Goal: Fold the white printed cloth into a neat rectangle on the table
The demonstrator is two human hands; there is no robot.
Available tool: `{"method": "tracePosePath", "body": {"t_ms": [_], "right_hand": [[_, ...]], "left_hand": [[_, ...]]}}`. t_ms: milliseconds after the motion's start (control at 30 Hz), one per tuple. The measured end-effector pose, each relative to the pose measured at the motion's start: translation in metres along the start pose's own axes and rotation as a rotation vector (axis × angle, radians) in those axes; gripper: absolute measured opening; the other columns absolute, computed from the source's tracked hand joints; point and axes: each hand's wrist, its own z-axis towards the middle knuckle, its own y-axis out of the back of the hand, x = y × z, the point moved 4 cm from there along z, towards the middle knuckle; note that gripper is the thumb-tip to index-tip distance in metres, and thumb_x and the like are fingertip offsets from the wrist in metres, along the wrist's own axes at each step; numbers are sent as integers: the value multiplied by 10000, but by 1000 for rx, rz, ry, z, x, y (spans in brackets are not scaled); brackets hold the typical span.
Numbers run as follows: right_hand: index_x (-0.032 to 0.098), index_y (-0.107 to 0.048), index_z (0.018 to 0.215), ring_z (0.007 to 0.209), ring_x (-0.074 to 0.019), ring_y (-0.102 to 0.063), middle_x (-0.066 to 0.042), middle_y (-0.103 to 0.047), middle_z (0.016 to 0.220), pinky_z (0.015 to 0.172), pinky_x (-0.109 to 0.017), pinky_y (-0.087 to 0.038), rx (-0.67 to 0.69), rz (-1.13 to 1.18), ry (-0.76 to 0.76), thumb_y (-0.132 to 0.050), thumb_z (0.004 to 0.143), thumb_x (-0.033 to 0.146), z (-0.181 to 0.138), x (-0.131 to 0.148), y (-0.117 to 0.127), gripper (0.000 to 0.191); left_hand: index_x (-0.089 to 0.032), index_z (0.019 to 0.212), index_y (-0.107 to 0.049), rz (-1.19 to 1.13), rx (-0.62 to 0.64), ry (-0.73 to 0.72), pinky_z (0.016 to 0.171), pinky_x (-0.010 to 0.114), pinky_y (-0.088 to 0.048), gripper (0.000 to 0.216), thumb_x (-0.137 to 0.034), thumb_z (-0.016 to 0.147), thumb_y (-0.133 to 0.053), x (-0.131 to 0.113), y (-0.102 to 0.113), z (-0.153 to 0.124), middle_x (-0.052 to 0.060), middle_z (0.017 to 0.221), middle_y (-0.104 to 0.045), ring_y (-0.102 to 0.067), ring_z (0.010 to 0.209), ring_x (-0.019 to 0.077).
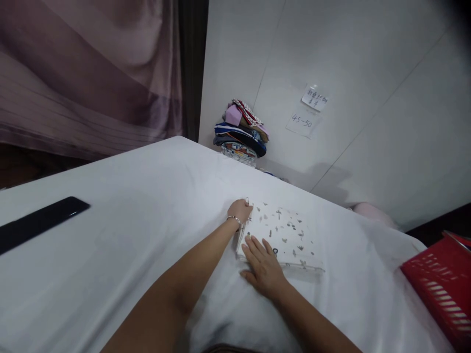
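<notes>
A folded white cloth (285, 230) with small grey and dark printed figures lies flat on the white-covered table (154, 206). Its layers show along the left and near edges. My left hand (241, 210), with a bracelet at the wrist, has its fingers closed on the cloth's far left corner. Nearer to me, my right hand (263, 264) rests with spread fingers on the cloth's near left part, the fingertips lying on the print.
Against the wall (331, 63) beyond the table stands a stack of folded fabrics (241, 132). Two handwritten paper notes (307, 110) hang there. A black flat object (40, 220) lies at left, a red bag (441, 284) at right. A pinkish curtain (91, 73) hangs back left.
</notes>
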Motion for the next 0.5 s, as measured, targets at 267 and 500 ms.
{"method": "tracePosePath", "body": {"t_ms": [267, 500], "right_hand": [[170, -291, 1411, 1362, -268, -203, -96, -265, 1472, 1078, -496, -194, -9, 17, -15, -455, 880, 388, -1, 0, 1, 596], [171, -310, 1401, 1356, -268, -219, -93, -263, 1473, 1076, -504, -194, -25, 37, -13, -441, 888, 371, -1, 1, 1, 567]], "left_hand": [[-185, 735, -660, -64, -1, 55, 602, 220, -401, 197, -360, 736, -568, 12, 0, 6, 24, 777, -696, -616, 725, 143], [-204, 847, -653, 50, 4, 68, 673, 250, -417, 305, -457, 778, -497, -1, 4, 14, 53, 951, -692, -619, 868, 185]]}}
